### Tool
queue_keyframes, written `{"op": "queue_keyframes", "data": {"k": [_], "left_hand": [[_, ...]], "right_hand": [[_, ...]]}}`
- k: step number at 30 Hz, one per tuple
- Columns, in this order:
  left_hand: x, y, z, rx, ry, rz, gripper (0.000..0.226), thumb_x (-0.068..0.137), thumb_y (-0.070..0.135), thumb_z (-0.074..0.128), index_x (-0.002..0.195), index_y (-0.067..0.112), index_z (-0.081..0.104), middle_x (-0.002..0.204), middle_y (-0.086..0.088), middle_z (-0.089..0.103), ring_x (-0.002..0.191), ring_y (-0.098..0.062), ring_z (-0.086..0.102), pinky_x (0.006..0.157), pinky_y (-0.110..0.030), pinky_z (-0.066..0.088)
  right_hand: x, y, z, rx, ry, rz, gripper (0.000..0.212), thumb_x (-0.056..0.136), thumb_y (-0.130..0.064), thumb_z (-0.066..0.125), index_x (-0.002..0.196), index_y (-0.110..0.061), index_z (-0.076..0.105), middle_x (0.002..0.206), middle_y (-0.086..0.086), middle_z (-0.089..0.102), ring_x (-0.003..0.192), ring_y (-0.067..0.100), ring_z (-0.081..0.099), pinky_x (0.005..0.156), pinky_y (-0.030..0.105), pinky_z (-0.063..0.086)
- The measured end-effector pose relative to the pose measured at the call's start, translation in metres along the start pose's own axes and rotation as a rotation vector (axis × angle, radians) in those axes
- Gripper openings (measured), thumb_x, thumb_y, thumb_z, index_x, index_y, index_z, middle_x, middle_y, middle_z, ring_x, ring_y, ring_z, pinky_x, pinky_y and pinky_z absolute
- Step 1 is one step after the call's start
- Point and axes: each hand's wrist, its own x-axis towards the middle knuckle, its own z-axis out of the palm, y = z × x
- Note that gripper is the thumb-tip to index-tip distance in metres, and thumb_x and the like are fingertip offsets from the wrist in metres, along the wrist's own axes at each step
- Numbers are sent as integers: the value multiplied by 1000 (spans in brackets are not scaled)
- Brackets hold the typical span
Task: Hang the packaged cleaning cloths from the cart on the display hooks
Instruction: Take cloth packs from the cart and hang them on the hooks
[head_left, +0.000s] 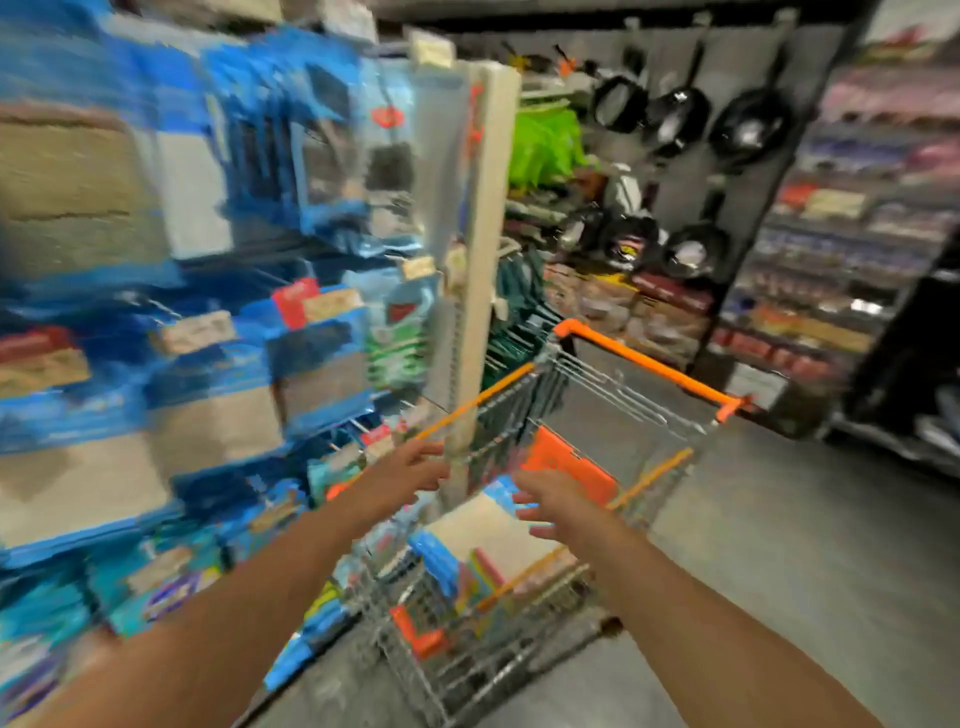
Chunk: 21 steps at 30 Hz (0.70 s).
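Note:
The view is heavily motion-blurred. A wire shopping cart (613, 395) with an orange handle stands in the aisle at centre. Packaged cleaning cloths (483, 530), beige in blue wrapping, lie inside its basket. My left hand (410, 467) reaches over the cart's near left rim with fingers spread and nothing in it. My right hand (556, 501) hovers just above the packs, fingers apart and empty. The display (208, 322) on the left carries several blue packs of cloths hanging in rows; its hooks are too blurred to make out.
A cream upright post (478, 249) stands between the display and the cart. Black frying pans (675, 114) hang on a dark panel behind. Stocked shelves (831, 260) run along the right. Grey floor (779, 545) lies right of the cart.

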Motion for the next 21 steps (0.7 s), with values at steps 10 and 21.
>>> {"op": "queue_keyframes", "data": {"k": [10, 21], "left_hand": [[124, -62, 102, 63, -423, -249, 33, 82, 40, 60, 112, 27, 55, 103, 4, 68, 88, -13, 62, 74, -27, 38], [314, -189, 112, 139, -476, -475, 72, 81, 48, 66, 137, 9, 43, 129, -8, 53, 102, -20, 52, 72, -26, 42]], "right_hand": [[54, 112, -81, 115, 186, 316, 17, 92, -38, 59, 84, -23, 54, 68, -8, 59, 59, 8, 52, 60, 25, 37], [260, 105, -7, 231, 411, 372, 22, 94, -27, 59, 73, -20, 54, 77, 5, 56, 80, 20, 55, 85, 35, 41]]}}
